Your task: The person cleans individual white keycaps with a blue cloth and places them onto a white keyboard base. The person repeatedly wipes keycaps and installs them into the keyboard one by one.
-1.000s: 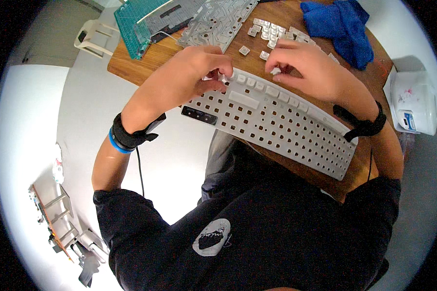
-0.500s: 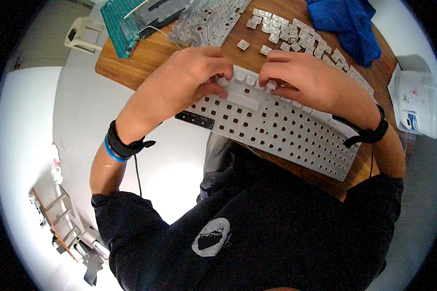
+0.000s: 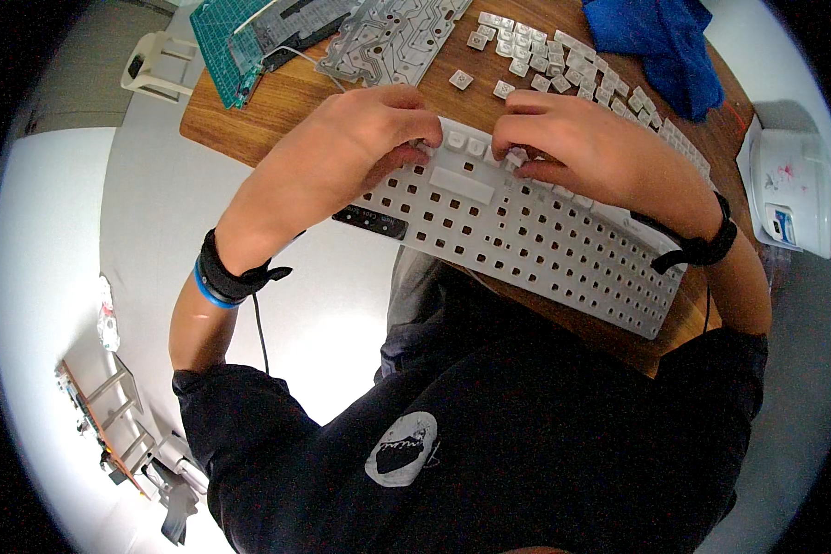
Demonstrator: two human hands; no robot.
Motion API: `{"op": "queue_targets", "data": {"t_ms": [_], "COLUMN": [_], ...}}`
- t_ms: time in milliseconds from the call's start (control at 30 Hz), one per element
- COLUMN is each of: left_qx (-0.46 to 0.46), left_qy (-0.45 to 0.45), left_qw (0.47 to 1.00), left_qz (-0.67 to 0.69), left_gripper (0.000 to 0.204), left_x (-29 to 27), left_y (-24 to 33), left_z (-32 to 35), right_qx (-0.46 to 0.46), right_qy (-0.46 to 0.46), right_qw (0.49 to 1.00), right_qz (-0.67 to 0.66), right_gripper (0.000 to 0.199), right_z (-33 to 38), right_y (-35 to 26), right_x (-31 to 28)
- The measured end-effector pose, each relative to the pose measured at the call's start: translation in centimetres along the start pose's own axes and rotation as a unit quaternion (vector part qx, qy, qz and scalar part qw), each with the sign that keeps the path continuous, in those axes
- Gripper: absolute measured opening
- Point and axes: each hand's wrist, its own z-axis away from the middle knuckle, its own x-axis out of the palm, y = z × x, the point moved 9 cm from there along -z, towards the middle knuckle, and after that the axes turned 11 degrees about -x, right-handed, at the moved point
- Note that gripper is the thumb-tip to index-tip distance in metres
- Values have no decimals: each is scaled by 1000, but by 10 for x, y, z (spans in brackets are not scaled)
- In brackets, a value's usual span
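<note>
A white keyboard frame with rows of square holes lies slantwise before me, one corner over the table's near edge. White keycaps sit along its far edge, and a long white spacebar is seated near its left part. My left hand is closed at the far left end, thumb and fingers around a keycap that is mostly hidden. My right hand pinches a white keycap at the far row, right of the spacebar. Its fingertips touch the frame.
Loose white keycaps spread over the far right of the wooden table. A patterned circuit sheet and a green cutting mat lie at the far left. A blue cloth and a white plastic container are at the right.
My left hand's keycap has gone lower against the frame's far edge and is now more hidden. The frame has shifted slightly away from me. My right hand keeps its pinch with little movement.
</note>
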Motion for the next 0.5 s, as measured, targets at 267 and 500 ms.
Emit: {"op": "queue_targets", "data": {"t_ms": [267,500], "left_qx": [1,20], "left_qy": [-20,5], "left_qw": [999,999], "left_qz": [26,-38], "left_gripper": [27,28], "left_x": [-1,-4], "left_y": [4,10], "left_z": [1,1], "right_qx": [8,7], "right_qy": [-3,-11], "right_qw": [1000,1000], "right_qz": [-1,8], "right_gripper": [20,23], "right_z": [1,3], "right_y": [0,1], "right_x": [1,1]}}
